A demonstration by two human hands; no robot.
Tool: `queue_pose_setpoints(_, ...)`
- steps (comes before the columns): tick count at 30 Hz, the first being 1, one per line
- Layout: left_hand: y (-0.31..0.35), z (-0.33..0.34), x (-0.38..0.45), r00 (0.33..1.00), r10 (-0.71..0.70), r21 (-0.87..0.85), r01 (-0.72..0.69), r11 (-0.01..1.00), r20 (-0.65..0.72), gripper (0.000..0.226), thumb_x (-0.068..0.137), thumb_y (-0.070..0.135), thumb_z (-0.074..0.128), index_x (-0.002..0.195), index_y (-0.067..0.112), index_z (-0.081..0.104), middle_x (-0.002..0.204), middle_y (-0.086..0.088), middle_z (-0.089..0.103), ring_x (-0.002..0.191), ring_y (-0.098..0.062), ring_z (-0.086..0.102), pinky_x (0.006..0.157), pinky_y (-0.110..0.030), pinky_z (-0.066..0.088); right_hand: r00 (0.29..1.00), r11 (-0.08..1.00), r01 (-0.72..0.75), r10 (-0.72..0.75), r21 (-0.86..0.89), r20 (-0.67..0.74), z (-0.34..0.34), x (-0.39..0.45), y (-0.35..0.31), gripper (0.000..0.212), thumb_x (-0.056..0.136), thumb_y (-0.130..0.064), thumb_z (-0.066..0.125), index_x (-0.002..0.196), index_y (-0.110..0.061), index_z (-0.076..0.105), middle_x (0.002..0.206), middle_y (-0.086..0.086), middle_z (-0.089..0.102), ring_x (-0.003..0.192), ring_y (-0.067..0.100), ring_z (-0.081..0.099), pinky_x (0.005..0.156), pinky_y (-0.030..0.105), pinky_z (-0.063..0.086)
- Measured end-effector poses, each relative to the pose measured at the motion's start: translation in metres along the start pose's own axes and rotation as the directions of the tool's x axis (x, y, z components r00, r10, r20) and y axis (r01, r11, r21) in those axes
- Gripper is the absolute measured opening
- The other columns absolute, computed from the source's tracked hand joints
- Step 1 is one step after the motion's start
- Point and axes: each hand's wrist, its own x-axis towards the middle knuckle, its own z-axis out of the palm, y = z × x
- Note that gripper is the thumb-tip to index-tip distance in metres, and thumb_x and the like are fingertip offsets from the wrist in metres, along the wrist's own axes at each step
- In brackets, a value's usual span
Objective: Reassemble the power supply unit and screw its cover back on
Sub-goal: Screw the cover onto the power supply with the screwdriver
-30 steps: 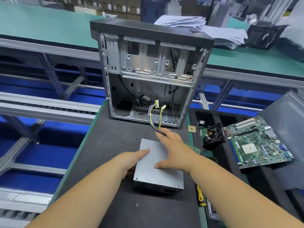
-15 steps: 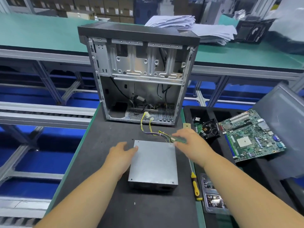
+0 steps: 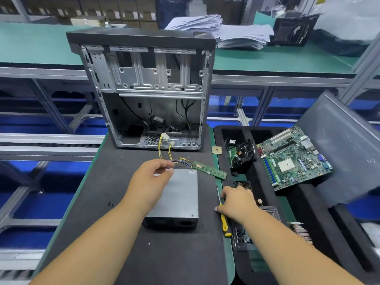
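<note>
Grey metal power supply unit lies flat on the black mat, in front of the open computer case. Your left hand rests on its far left corner, fingers curled at the cable bundle. Your right hand grips the yellow-handled screwdriver beside the unit.

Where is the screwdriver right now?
Head view: the screwdriver lies right of the power supply on the mat's edge, under the right hand.

Black mat, power supply, open case, RAM stick, screwdriver
</note>
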Motion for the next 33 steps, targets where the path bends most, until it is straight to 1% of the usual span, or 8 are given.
queue_pose_setpoints(5, 0.007, 0.011, -0.016, 1.0, 0.009, 0.01, -0.009, 1.0, -0.005, 0.016, 0.093, 0.02, 0.062, 0.096, 0.033, 0.072, 0.107, 0.011, 0.066, 0.087, 0.012, 0.057, 0.066, -0.002, 0.04, 1.0, 0.998, 0.006, -0.005, 0.054, -0.022, 0.006, 0.005, 0.003, 0.05, 0.074, -0.062, 0.07, 0.109, -0.029, 0.057, 0.106, -0.001, 0.064, 0.114, 0.024, 0.05, 0.095, 0.038, 0.037)
queue_pose_setpoints(8, 0.01, 0.018, -0.023, 1.0, 0.004, 0.006, -0.004, 1.0, -0.021, 0.017, 0.093, 0.019, 0.062, 0.095, 0.033, 0.072, 0.104, 0.01, 0.066, 0.086, 0.012, 0.057, 0.064, 0.002, 0.038, 0.998, 0.956, -0.021, 0.036, 0.292, -0.045, 0.001, 0.004, 0.007, 0.034, 0.077, -0.055, 0.071, 0.097, -0.033, 0.054, 0.097, -0.007, 0.065, 0.108, 0.022, 0.054, 0.096, 0.037, 0.039)
queue_pose_setpoints(12, 0.016, 0.03, -0.028, 0.999, -0.038, -0.035, 0.038, 0.999, 0.0, 0.018, 0.093, 0.022, 0.062, 0.093, 0.037, 0.071, 0.093, 0.016, 0.068, 0.086, 0.002, 0.06, 0.066, -0.006, 0.043, 1.0, 0.685, -0.008, 0.026, 0.728, -0.014, -0.024, -0.001, 0.016, 0.023, 0.084, -0.041, 0.071, 0.101, -0.028, 0.063, 0.094, -0.005, 0.066, 0.082, 0.014, 0.062, 0.077, 0.029, 0.049)
queue_pose_setpoints(17, 0.036, 0.059, -0.024, 0.989, -0.127, -0.206, 0.141, 0.968, 0.078, 0.015, 0.097, 0.03, 0.057, 0.107, 0.032, 0.068, 0.096, 0.002, 0.068, 0.072, -0.006, 0.064, 0.072, -0.023, 0.048, 0.952, 0.346, 0.191, -0.295, 0.919, -0.087, -0.083, -0.023, 0.024, 0.024, 0.1, -0.017, 0.052, 0.11, -0.031, 0.068, 0.071, -0.002, 0.069, 0.062, 0.013, 0.067, 0.063, 0.03, 0.054)
queue_pose_setpoints(25, 0.054, 0.06, -0.022, 0.993, -0.098, -0.411, 0.115, 0.904, 0.062, 0.019, 0.097, 0.019, 0.058, 0.083, 0.015, 0.07, 0.07, 0.001, 0.066, 0.059, -0.009, 0.059, 0.055, -0.017, 0.048, 0.843, 0.425, 0.388, -0.522, 0.818, -0.129, -0.127, -0.05, 0.023, 0.023, 0.096, -0.025, 0.056, 0.107, -0.039, 0.071, 0.087, 0.009, 0.069, 0.064, 0.015, 0.064, 0.083, 0.052, 0.053)
queue_pose_setpoints(28, 0.047, 0.043, -0.026, 0.996, -0.079, -0.409, 0.088, 0.908, 0.039, 0.023, 0.096, 0.019, 0.06, 0.076, 0.021, 0.071, 0.073, 0.0, 0.07, 0.063, -0.009, 0.063, 0.058, -0.017, 0.05, 0.828, 0.425, 0.383, -0.551, 0.82, -0.102, -0.13, -0.051, 0.009, 0.019, 0.094, -0.023, 0.063, 0.101, -0.038, 0.073, 0.078, -0.012, 0.067, 0.064, 0.014, 0.067, 0.073, 0.042, 0.055)
queue_pose_setpoints(30, 0.038, 0.027, -0.024, 0.997, -0.08, -0.391, 0.072, 0.918, -0.004, 0.023, 0.095, 0.016, 0.06, 0.075, 0.02, 0.071, 0.073, 0.0, 0.071, 0.064, -0.01, 0.065, 0.058, -0.017, 0.051, 0.817, 0.423, 0.388, -0.569, 0.819, -0.093, -0.133, -0.049, -0.005, 0.017, 0.09, -0.021, 0.069, 0.098, -0.036, 0.074, 0.081, -0.009, 0.069, 0.064, 0.011, 0.067, 0.062, 0.024, 0.052)
queue_pose_setpoints(33, 0.022, -0.006, -0.016, 0.987, -0.118, -0.418, 0.061, 0.906, -0.112, 0.016, 0.095, 0.014, 0.06, 0.081, 0.012, 0.069, 0.072, -0.002, 0.071, 0.064, -0.01, 0.065, 0.056, -0.017, 0.051, 0.814, 0.422, 0.391, -0.573, 0.818, -0.094, -0.138, -0.042, -0.03, 0.018, 0.084, -0.018, 0.075, 0.097, -0.03, 0.075, 0.087, 0.002, 0.071, 0.063, 0.01, 0.063, 0.06, 0.023, 0.052)
